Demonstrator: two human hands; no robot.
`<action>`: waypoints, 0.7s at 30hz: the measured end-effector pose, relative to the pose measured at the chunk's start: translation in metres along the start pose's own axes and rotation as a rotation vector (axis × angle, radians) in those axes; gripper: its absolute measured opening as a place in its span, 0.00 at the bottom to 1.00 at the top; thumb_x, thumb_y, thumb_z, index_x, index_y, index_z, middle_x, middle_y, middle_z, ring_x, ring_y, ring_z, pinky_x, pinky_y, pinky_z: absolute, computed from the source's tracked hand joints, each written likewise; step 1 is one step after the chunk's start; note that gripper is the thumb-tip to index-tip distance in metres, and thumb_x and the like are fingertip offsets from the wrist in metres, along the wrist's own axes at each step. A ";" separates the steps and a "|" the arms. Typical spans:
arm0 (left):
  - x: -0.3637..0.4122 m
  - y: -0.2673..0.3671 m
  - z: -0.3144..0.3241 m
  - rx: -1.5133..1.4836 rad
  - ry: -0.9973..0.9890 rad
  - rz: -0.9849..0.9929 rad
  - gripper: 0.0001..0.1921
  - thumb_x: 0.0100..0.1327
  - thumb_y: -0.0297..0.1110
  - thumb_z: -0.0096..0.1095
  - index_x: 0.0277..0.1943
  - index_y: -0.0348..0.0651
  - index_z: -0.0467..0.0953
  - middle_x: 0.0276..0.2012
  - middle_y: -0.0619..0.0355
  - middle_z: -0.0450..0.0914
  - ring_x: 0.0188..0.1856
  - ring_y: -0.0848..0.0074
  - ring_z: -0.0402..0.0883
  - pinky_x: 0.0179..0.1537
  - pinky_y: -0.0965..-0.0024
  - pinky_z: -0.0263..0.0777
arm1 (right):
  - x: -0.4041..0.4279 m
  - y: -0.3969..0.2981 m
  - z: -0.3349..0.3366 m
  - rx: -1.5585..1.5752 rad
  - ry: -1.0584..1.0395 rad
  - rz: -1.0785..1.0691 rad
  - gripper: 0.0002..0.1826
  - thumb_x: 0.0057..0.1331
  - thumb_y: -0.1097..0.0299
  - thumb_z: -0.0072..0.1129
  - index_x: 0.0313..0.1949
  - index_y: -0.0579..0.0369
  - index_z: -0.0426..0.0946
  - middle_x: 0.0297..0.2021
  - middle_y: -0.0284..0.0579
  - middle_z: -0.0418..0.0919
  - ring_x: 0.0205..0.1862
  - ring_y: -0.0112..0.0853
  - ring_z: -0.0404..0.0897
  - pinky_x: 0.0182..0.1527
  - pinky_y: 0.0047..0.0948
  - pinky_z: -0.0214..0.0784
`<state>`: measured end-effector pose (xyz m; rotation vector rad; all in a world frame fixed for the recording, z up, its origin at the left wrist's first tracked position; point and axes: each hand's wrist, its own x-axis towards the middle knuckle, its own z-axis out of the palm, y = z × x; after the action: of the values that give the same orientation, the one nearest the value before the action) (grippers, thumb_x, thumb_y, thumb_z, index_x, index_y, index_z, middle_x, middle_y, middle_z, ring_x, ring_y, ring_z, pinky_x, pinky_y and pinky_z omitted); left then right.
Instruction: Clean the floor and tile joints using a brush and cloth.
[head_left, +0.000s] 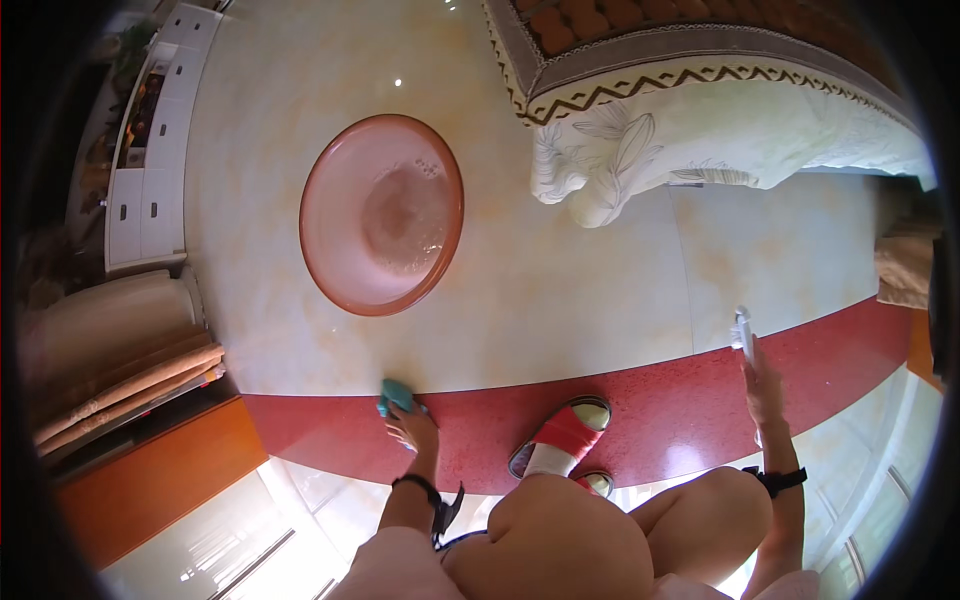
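My left hand (415, 432) grips a teal cloth (397, 396) low over the dark red floor strip (322, 420), near its border with the pale tiles. Whether the cloth touches the floor I cannot tell. On the right, my right hand (764, 391) is closed around the handle of a white brush (742, 330), its bristles facing left. A pinkish plastic basin (330, 225) stands on the tiles ahead and left of me. Cloudy water (401, 214) with some bubbles lies inside it.
My slippered foot (566, 439) rests on the red strip between my hands. A fabric-draped piece of furniture (675, 127) stands at upper right. A white drawer cabinet (161, 142) and an orange wooden panel (161, 480) line the left side. Brown folded fabric (904, 266) sits at far right.
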<state>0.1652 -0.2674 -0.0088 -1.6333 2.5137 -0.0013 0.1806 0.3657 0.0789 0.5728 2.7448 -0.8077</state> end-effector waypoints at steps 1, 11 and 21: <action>0.002 -0.020 -0.011 -0.148 -0.130 0.218 0.36 0.63 0.50 0.62 0.70 0.47 0.60 0.64 0.43 0.63 0.64 0.46 0.61 0.62 0.43 0.57 | 0.004 -0.009 0.009 -0.032 -0.081 0.072 0.27 0.71 0.66 0.53 0.69 0.47 0.63 0.26 0.60 0.78 0.26 0.49 0.82 0.26 0.46 0.67; -0.135 0.103 -0.041 -0.130 -0.521 1.822 0.30 0.56 0.22 0.53 0.64 0.51 0.71 0.62 0.51 0.68 0.62 0.53 0.68 0.61 0.47 0.61 | 0.031 -0.033 0.033 -0.108 -0.127 -0.157 0.30 0.70 0.63 0.54 0.70 0.47 0.59 0.24 0.58 0.78 0.26 0.53 0.79 0.29 0.49 0.69; -0.002 0.162 -0.135 -1.394 -1.458 -0.096 0.49 0.60 0.81 0.26 0.67 0.48 0.67 0.47 0.52 0.80 0.40 0.65 0.81 0.37 0.62 0.78 | -0.002 0.008 0.024 -0.022 -0.044 -0.076 0.28 0.69 0.62 0.55 0.67 0.50 0.64 0.24 0.59 0.76 0.23 0.52 0.79 0.25 0.47 0.67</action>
<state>0.0025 -0.2093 0.1124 -1.0034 1.0435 2.2479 0.1885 0.3574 0.0564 0.4436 2.7463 -0.7959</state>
